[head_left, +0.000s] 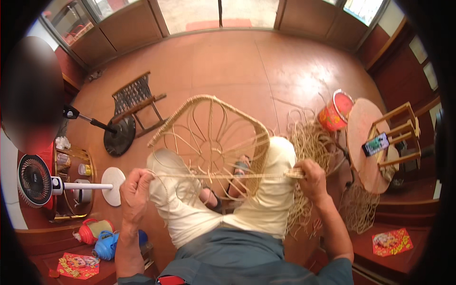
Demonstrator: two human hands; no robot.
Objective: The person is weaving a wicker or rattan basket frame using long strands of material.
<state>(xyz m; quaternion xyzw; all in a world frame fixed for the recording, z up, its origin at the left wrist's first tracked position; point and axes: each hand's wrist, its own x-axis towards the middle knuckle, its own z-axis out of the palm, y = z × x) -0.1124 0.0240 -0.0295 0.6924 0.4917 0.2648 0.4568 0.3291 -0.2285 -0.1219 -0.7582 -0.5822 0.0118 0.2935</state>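
My left hand (136,187) pinches one end of a pale woven strand (213,176), held taut across my lap at knee height. My right hand (308,178) grips the other end with a small looped bundle (293,172) of the same material. A rattan frame (209,97) with looped spokes and a round centre ring leans between my knees, partly behind the strand. Loose strands (304,142) pile on the floor beside my right leg.
Around me are a tipped chair (133,104), white fan (33,175), red bucket (332,114), round table (361,175) bearing a phone (375,144) and small wooden frame (399,123), red scissors (316,227), red kettle (88,232) and blue kettle (105,244). Glass doors (218,14) are ahead.
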